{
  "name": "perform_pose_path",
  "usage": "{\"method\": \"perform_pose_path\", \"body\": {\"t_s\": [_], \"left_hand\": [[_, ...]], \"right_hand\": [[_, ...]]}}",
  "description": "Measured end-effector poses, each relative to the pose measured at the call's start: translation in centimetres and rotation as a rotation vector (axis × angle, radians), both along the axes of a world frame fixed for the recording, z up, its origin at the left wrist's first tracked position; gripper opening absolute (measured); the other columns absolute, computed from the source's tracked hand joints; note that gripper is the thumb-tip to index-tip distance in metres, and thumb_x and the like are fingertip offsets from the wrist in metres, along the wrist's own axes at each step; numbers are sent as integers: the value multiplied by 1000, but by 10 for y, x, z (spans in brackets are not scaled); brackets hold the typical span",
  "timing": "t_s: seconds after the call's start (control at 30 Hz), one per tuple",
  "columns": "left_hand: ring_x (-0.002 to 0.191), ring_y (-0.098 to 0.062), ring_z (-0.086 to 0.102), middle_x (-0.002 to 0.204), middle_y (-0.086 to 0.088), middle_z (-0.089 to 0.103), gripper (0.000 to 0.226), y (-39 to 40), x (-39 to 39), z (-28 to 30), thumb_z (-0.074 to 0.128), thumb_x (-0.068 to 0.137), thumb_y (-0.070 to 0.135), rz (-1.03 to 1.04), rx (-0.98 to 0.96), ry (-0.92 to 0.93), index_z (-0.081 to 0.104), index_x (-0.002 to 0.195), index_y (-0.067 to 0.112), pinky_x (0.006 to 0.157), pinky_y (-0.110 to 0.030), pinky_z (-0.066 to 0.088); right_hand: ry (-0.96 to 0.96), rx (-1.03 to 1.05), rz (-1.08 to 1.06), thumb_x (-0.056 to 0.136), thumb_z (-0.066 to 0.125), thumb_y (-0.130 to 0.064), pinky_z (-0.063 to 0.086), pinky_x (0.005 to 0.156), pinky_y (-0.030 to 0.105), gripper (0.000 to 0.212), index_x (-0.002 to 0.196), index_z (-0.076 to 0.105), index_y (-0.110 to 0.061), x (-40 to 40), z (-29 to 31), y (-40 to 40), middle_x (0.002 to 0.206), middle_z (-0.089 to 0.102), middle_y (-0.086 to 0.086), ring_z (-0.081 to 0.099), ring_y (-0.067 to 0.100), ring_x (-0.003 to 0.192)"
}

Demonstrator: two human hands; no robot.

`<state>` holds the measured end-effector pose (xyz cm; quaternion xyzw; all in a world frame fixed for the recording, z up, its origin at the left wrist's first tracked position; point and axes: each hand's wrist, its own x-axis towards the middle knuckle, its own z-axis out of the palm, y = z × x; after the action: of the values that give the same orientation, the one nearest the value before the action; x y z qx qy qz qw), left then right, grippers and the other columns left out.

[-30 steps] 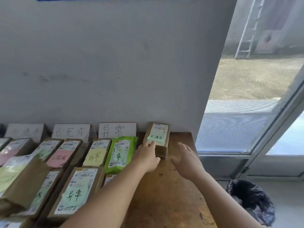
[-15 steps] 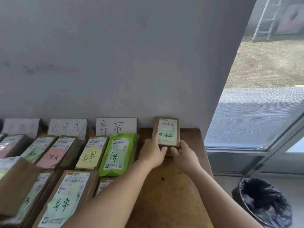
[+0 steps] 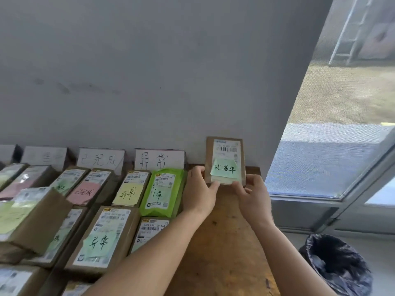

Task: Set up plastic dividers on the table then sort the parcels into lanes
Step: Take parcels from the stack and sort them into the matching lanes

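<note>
Nearest the viewer, two bare forearms reach forward over the wooden bench point(image 3: 224, 242), whose right-hand strip carries no parcels and so leaves room to work. To the left, sorted parcels lie in rows running away from the viewer, each bearing a handwritten sticky note; a brown box with a green note point(image 3: 102, 238) lies closest, with a green plastic mailer point(image 3: 162, 192) and a box with a yellow note point(image 3: 130, 189) beyond it, so that like notes appear to share a lane. Further on, the left hand point(image 3: 197, 189) and the right hand point(image 3: 253, 193) hold one small brown parcel point(image 3: 225, 160) between them, the fingers of each hand pinching a lower corner while the thumbs press on its front face near the bottom edge. The parcel is raised upright at the far right of the bench, its shipping label and green note facing the viewer, probably so that the note can be read before a lane is chosen; whether its lower edge rests on the bench cannot be told. Behind the rows, white sign cards point(image 3: 159, 160) stand against the grey wall point(image 3: 171, 71) to head each lane. No plastic divider can be made out between the rows. A black-lined bin point(image 3: 339, 265) stands on the floor to the right.
</note>
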<state>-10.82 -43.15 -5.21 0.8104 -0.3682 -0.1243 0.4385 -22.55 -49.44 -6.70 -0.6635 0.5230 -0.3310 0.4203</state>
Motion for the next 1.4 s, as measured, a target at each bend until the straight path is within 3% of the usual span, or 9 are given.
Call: {"method": "perform_pose_path", "body": {"t_s": [0.13, 0.27, 0.4, 0.53, 0.67, 0.83, 0.93, 1.1, 1.4], "left_hand": [[95, -4, 49, 112, 9, 52, 39, 33, 2, 27, 70, 84, 27, -3, -105, -29, 46, 114, 23, 65, -7, 34], [93, -4, 53, 111, 7, 56, 38, 72, 12, 52, 73, 82, 26, 0, -190, -59, 46, 109, 24, 64, -5, 40], [89, -1, 54, 107, 9, 57, 37, 121, 24, 73, 73, 82, 30, 25, -234, -99, 46, 107, 24, 62, 1, 40], [86, 1, 58, 106, 9, 59, 36, 182, 40, 89, 72, 83, 28, 36, -294, -80, 46, 107, 24, 64, -9, 48], [96, -4, 57, 109, 8, 57, 40, 249, 60, 102, 72, 83, 29, 92, -314, -125, 48, 114, 20, 75, -15, 49], [93, -3, 52, 103, 14, 52, 37, 335, 84, 112, 72, 82, 31, 185, -337, -205, 49, 111, 25, 75, -13, 43], [95, -4, 54, 105, 13, 51, 35, 386, 98, 115, 70, 84, 28, 200, -363, -156, 47, 110, 28, 80, -23, 51], [96, -4, 55, 108, 14, 55, 31, 467, 123, 117, 68, 87, 26, 242, -386, -161, 45, 106, 33, 70, -14, 49], [82, 9, 56, 92, 23, 58, 32, 565, 175, 116, 67, 87, 19, 349, -419, -84, 43, 99, 37, 58, 0, 41]], "right_hand": [[-89, -66, -1, 86, 65, -32, 41, 65, 23, 25, 105, 52, -22, 1, 27, 30, 111, 62, -2, 61, 9, 91], [-136, -123, 10, 85, 67, -33, 36, 61, 12, 20, 92, 49, -34, 10, 54, 67, 105, 62, -8, 56, -8, 83], [-187, -143, 39, 83, 68, -34, 44, 69, 21, 22, 95, 50, -34, 25, 74, 111, 105, 64, -9, 60, -1, 89], [-225, -170, 87, 83, 68, -34, 44, 61, 16, 19, 88, 50, -35, 44, 90, 164, 97, 64, -16, 60, -4, 86], [-226, -200, 161, 85, 68, -34, 54, 68, 29, 21, 98, 52, -33, 67, 103, 221, 102, 66, -12, 64, 3, 87], [-210, -281, 256, 84, 67, -38, 44, 56, 15, 22, 98, 50, -36, 96, 116, 299, 94, 64, -21, 62, -5, 80], [-219, -322, 312, 85, 67, -38, 51, 62, 22, 26, 102, 51, -29, 113, 119, 345, 97, 65, -17, 63, 0, 82], [-260, -340, 420, 85, 66, -38, 56, 68, 33, 26, 103, 51, -26, 147, 119, 418, 101, 65, -10, 65, 7, 86], [-271, -352, 552, 87, 65, -35, 48, 57, 11, 26, 104, 46, -28, 211, 117, 505, 99, 60, -16, 62, 3, 87]]}}
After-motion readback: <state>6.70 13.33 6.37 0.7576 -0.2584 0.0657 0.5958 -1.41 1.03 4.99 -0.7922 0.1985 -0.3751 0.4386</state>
